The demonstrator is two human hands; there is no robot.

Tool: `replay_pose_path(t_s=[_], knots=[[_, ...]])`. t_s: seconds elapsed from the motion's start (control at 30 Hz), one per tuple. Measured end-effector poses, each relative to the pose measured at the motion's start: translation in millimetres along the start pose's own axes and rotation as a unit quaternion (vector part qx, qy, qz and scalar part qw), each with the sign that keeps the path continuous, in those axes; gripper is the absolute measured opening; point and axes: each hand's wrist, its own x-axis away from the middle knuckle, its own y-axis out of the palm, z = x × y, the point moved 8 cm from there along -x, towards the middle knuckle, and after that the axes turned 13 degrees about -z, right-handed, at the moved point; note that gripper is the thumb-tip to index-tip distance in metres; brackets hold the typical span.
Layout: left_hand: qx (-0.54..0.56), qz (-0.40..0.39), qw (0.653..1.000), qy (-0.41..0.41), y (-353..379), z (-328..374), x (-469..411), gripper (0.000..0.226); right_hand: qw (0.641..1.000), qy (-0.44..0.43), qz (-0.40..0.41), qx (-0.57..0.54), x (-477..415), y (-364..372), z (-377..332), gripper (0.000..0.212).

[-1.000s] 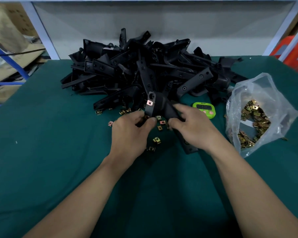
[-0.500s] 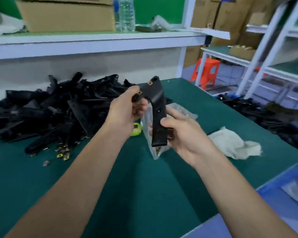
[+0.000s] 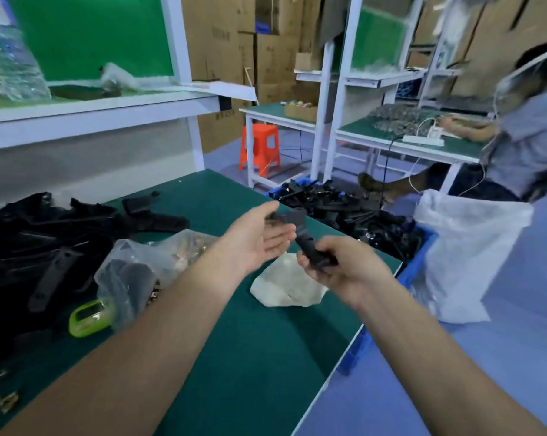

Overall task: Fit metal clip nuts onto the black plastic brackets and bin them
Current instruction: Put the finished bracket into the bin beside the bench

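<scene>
My right grip (image 3: 347,269) is clamped on the lower end of one black bracket (image 3: 302,237), fingers and thumb curled round it, and holds it in the air above the far right edge of the green surface (image 3: 250,357). The bracket slants up and to the left from that grip. My left grip (image 3: 253,243) is apart, palm turned toward the bracket and fingers straight, right beside its upper end. Motion blur there keeps me from telling whether the thumb touches the plastic, or whether a clip nut sits on the part.

Below both grips a crumpled white cloth (image 3: 284,287) lies on the surface. Left of my left forearm a clear plastic bag (image 3: 133,265) holds brass-coloured clip nuts (image 3: 193,247), and a green timer (image 3: 89,316) rests just beside it. Farther left is the pile of brackets (image 3: 30,240), with a few loose clip nuts (image 3: 1,404) at the near left corner.

Past the surface's right edge, on the floor, a blue bin (image 3: 423,247) is filled with black brackets, and a white sack (image 3: 467,256) stands against it.
</scene>
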Motion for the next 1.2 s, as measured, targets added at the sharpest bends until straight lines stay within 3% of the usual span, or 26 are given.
replay_pose_path(t_s=[0.1, 0.17, 0.23, 0.3, 0.37, 0.5, 0.53, 0.63, 0.77, 0.83, 0.9, 1.0, 1.07, 1.17, 1.2], knots=[[-0.039, 0.059, 0.997, 0.012, -7, 27, -25, 0.058, 0.996, -0.059, 0.047, -0.039, -73, -5, -74, 0.021], [-0.128, 0.123, 0.984, 0.020, -19, 36, -30, 0.056, 0.999, 0.004, 0.029, -0.030, -112, 0, -81, 0.050], [-0.217, 0.156, 0.963, 0.031, -33, 45, -30, 0.048, 0.998, 0.047, 0.003, 0.031, -135, 19, -63, 0.064], [-0.313, 0.176, 0.932, 0.052, -48, 60, -25, 0.032, 0.994, 0.041, -0.025, 0.103, -146, 47, -38, 0.060], [-0.401, 0.192, 0.893, 0.073, -61, 81, -14, 0.013, 0.992, 0.026, -0.065, 0.108, -148, 84, -15, 0.046], [-0.463, 0.236, 0.845, 0.127, -86, 102, 16, 0.038, 0.991, -0.016, -0.128, 0.043, -126, 143, 10, 0.020], [-0.463, 0.251, 0.837, 0.145, -95, 105, 24, 0.040, 0.989, -0.026, -0.145, 0.035, -119, 155, 12, 0.019], [-0.387, 0.274, 0.857, 0.201, -130, 114, 50, 0.031, 0.983, -0.031, -0.178, 0.031, -97, 185, 19, 0.019], [-0.381, 0.325, 0.831, 0.243, -171, 118, 107, 0.014, 0.969, -0.011, -0.233, 0.081, -73, 230, 37, 0.019], [-0.380, 0.385, 0.798, 0.266, -196, 117, 147, 0.009, 0.962, -0.003, -0.258, 0.087, -63, 257, 52, 0.021], [-0.370, 0.473, 0.757, 0.256, -225, 110, 191, 0.038, 0.957, 0.003, -0.277, 0.084, -55, 287, 69, 0.023], [-0.386, 0.597, 0.679, 0.185, -264, 91, 257, 0.060, 0.935, 0.025, -0.325, 0.141, -48, 340, 102, 0.028], [-0.422, 0.622, 0.635, 0.178, -282, 78, 292, 0.054, 0.904, 0.016, -0.346, 0.249, -46, 370, 125, 0.040], [-0.523, 0.588, 0.603, 0.132, -310, 54, 314, 0.020, 0.837, -0.077, -0.338, 0.424, -49, 403, 147, 0.059], [-0.548, 0.580, 0.594, 0.106, -320, 43, 319, 0.020, 0.819, -0.103, -0.331, 0.458, -52, 411, 153, 0.063]])
